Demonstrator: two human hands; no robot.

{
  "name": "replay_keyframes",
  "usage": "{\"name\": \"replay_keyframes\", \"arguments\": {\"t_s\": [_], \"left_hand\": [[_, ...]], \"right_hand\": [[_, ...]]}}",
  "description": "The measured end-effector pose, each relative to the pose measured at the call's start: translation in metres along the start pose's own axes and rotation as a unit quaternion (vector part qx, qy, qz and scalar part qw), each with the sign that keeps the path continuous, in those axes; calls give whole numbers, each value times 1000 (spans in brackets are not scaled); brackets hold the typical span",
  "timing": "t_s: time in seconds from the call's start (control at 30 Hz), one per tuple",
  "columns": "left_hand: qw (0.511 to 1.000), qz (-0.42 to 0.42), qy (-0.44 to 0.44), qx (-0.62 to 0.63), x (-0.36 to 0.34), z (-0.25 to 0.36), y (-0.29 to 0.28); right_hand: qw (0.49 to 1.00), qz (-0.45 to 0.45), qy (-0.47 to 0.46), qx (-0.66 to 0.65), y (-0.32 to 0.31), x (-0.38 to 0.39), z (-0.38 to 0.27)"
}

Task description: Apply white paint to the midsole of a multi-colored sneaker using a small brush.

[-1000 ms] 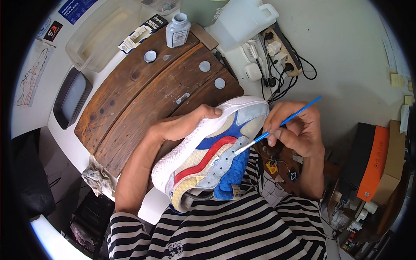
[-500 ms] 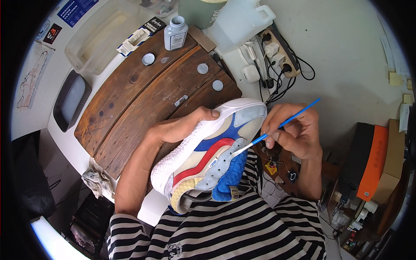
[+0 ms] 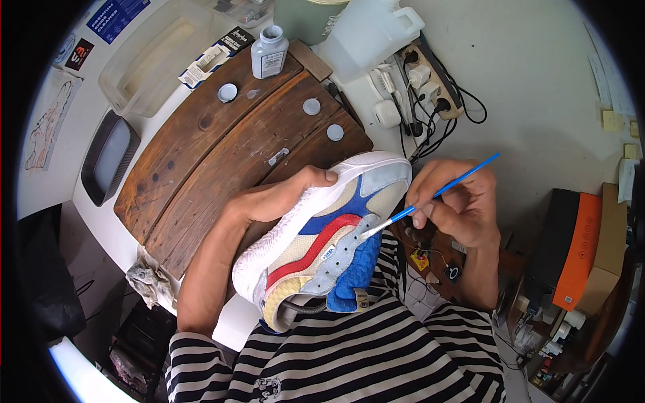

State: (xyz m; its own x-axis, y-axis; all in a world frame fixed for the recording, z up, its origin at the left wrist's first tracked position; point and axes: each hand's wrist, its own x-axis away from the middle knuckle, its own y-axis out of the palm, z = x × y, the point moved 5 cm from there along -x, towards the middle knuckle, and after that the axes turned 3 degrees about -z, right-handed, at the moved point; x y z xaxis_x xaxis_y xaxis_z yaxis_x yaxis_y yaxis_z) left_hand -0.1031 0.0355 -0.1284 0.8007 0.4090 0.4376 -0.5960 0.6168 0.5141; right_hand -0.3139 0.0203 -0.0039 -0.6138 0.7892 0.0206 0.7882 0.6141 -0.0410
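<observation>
A multicoloured sneaker (image 3: 329, 232) with a white sole and blue, red, cream and grey-blue panels lies tilted on its side above my lap. My left hand (image 3: 289, 195) grips it by the sole, thumb on the sole's edge, the other fingers hidden behind. Between the fingers and thumb of my right hand (image 3: 453, 201) is a thin blue paintbrush (image 3: 463, 177). Its pale bristles touch the grey-blue eyelet panel (image 3: 346, 245), where the lace holes are bare. An open bottle of grey-blue paint (image 3: 269, 54) stands on the wooden board (image 3: 201, 168) beyond the shoe.
Round lids with grey-blue paint (image 3: 228, 93) lie on the board. Behind it are a small carton (image 3: 215, 59), a clear plastic tub (image 3: 151, 60) and a white jug (image 3: 369, 40). A power strip (image 3: 435, 77) with cables is at the back right. Shoe boxes (image 3: 579, 248) stand far right.
The brush tip stays on the eyelet panel with hardly any movement. The whole view has shifted very slightly; both hands keep their grip.
</observation>
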Motion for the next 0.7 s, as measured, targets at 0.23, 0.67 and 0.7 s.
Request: {"name": "replay_keyframes", "arguments": {"t_s": [0.23,0.67,0.7], "left_hand": [[1000,5,-1,11,-1,-5,-1],[1000,-27,7,-6,0,-1,-2],[1000,-26,6,-2,1,1,-1]], "right_hand": [[1000,9,5,-14,2,2,0],[1000,23,-2,-18,-2,2,-2],[1000,9,-7,-2,-1,0,-1]]}}
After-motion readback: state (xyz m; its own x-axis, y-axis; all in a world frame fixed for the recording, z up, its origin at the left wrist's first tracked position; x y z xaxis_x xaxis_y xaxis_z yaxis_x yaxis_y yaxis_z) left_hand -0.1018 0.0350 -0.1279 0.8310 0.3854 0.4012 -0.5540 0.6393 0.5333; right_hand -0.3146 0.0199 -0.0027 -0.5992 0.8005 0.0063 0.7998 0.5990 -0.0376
